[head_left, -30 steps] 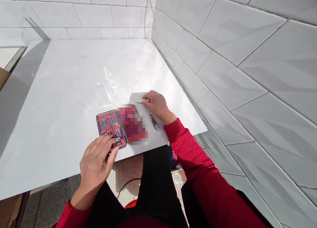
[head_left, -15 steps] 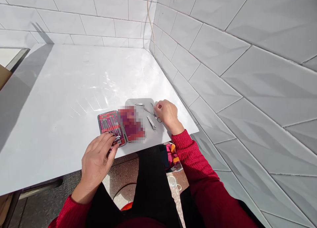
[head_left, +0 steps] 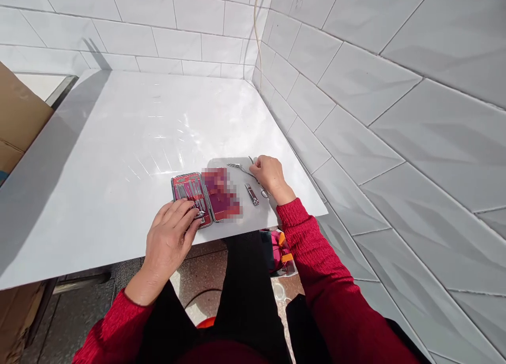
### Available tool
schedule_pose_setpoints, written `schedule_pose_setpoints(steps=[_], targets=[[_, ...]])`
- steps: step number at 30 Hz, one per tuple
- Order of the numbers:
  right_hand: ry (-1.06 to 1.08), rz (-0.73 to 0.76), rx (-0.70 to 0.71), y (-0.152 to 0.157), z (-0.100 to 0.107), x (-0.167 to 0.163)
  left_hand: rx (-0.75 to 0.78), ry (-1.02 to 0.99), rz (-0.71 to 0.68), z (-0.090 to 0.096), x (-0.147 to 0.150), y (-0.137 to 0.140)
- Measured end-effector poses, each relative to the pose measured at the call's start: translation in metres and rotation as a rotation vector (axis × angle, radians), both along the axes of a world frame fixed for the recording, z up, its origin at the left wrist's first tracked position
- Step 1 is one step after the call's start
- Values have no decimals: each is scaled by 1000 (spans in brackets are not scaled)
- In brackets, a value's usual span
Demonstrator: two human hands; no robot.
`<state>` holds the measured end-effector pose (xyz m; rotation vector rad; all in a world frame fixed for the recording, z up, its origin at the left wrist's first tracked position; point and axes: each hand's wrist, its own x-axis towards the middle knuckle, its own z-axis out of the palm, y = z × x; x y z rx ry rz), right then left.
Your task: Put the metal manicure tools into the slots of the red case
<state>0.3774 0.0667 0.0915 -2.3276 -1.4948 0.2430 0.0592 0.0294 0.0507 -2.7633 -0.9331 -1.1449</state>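
A small manicure case (head_left: 209, 206) lies open near the table's front edge, several slim metal tools (head_left: 187, 187) strapped in its red left half. Over that half's lower part is my left hand (head_left: 172, 235), fingers and thumb closed on a shiny piece that looks like a nail clipper (head_left: 200, 214), partly hidden. To the case's right, my right hand (head_left: 271, 173) is closed in a pinch beside spread metal scissors (head_left: 264, 194), covering part of them; what its fingertips grip is hidden. A nail clipper (head_left: 251, 194) and a smaller silver tool (head_left: 233, 165) lie nearby.
The white table (head_left: 118, 127) meets tiled walls (head_left: 356, 143) at the back and right. A cardboard box (head_left: 21, 111) stands at the left. Below the front edge are my legs and a bag with pink and orange items (head_left: 280, 251). The case's right half is pixelated.
The view has shifted, so the table and things appear farther right. My right hand has come slightly closer to the scissors and the case. My left hand stays over the case.
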Motion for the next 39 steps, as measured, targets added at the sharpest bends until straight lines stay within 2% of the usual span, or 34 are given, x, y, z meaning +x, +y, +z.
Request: schedule_pose_setpoints(steps=[4, 6, 9, 13, 18, 25, 33, 39], targets=[[348, 73, 210, 9, -7, -4, 44, 49, -11, 16, 22, 25], [522, 117, 271, 16, -8, -11, 16, 97, -33, 22, 38, 42], [717, 205, 299, 28, -8, -23, -32, 195, -55, 24, 61, 64], [813, 272, 308, 39, -14, -35, -49, 289, -73, 16, 77, 83], [821, 303, 364, 42, -26, -39, -85, 291, -86, 14, 80, 89], [816, 259, 417, 42, -26, -42, -124, 202, -109, 17, 82, 93], [682, 237, 387, 39, -21, -48, 64, 53, -133, 17, 76, 79], [555, 270, 302, 32, -18, -55, 67, 86, -118, 18, 74, 74]])
